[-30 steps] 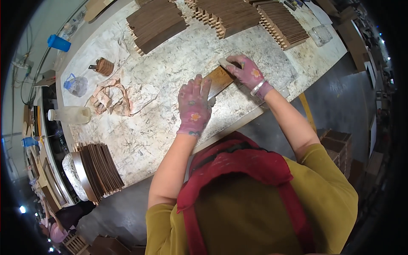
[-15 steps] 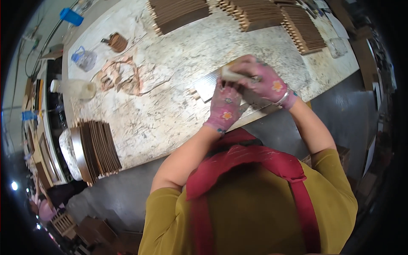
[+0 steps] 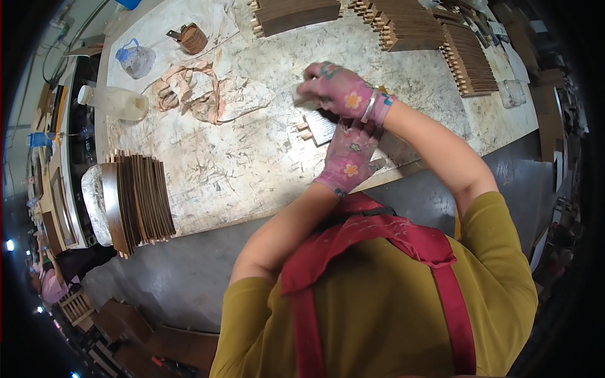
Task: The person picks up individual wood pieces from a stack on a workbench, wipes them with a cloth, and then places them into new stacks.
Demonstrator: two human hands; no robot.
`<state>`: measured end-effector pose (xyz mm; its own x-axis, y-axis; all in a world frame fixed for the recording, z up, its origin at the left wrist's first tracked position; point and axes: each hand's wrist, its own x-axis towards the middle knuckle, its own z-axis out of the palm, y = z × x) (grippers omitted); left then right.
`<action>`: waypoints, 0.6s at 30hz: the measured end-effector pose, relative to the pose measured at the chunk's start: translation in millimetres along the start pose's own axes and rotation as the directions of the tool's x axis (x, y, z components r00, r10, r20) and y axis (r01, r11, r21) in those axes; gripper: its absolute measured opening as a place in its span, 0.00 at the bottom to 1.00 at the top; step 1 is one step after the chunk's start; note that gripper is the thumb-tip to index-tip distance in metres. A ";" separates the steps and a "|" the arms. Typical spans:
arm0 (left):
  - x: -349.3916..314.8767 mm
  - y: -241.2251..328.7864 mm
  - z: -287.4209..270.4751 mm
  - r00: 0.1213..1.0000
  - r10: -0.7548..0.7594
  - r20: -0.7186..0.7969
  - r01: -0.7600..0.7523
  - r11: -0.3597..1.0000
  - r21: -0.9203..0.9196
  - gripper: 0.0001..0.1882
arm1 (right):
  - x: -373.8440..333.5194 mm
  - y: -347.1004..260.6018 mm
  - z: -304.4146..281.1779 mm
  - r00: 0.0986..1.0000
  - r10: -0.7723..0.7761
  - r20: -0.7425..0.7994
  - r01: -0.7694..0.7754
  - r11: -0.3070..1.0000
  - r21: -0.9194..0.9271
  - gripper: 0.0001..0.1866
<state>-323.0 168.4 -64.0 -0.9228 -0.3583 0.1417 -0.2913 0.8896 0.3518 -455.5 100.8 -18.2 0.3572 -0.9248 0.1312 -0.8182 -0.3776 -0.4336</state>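
Observation:
My right hand (image 3: 337, 91), in a pink flowered glove, is curled round a pale block (image 3: 307, 101), which the fingers mostly cover. It is over the left end of a dark brown wooden board (image 3: 320, 128) lying on the worktable. Light wooden dowels (image 3: 304, 133) stick out of that end, and the board's top shines with reflected light. My left hand (image 3: 350, 156), gloved alike, holds the board down from the near side. Its fingertips are hidden behind my right wrist, which crosses above it.
Stacks of dowelled brown boards stand at the far edge (image 3: 299, 19), the far right (image 3: 469, 60) and the near left (image 3: 137, 201). A crumpled cloth (image 3: 217, 101), a translucent jug (image 3: 120, 103), a blue-topped bottle (image 3: 136, 61) and a brown pot (image 3: 191, 39) are on the left.
My right hand has moved left with the pale block, toward the board's dowelled end. My left hand stays on the board. The whole view has shifted slightly.

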 end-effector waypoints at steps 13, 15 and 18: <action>-52.6 -21.6 -18.4 0.991 -0.048 -0.121 0.046 0.999 -0.022 0.43 | -17.5 -39.3 6.6 0.947 0.321 0.019 -0.320 0.936 0.149 0.13; -53.4 -20.2 -16.4 0.989 -0.060 -0.139 0.065 0.997 0.036 0.43 | -31.4 -24.0 -4.7 0.910 0.410 0.066 -0.413 0.910 0.044 0.12; -45.8 -20.4 -30.9 0.990 -0.023 -0.137 0.023 1.000 -0.001 0.40 | -87.3 25.6 -35.1 0.872 0.488 -0.042 -0.489 0.872 -0.027 0.14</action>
<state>-267.1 157.9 -49.1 -0.8728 -0.4141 0.2586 -0.3124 0.8808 0.3559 -523.4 170.2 -9.4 -0.1068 -0.9925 -0.0594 -0.9001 0.1219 -0.4183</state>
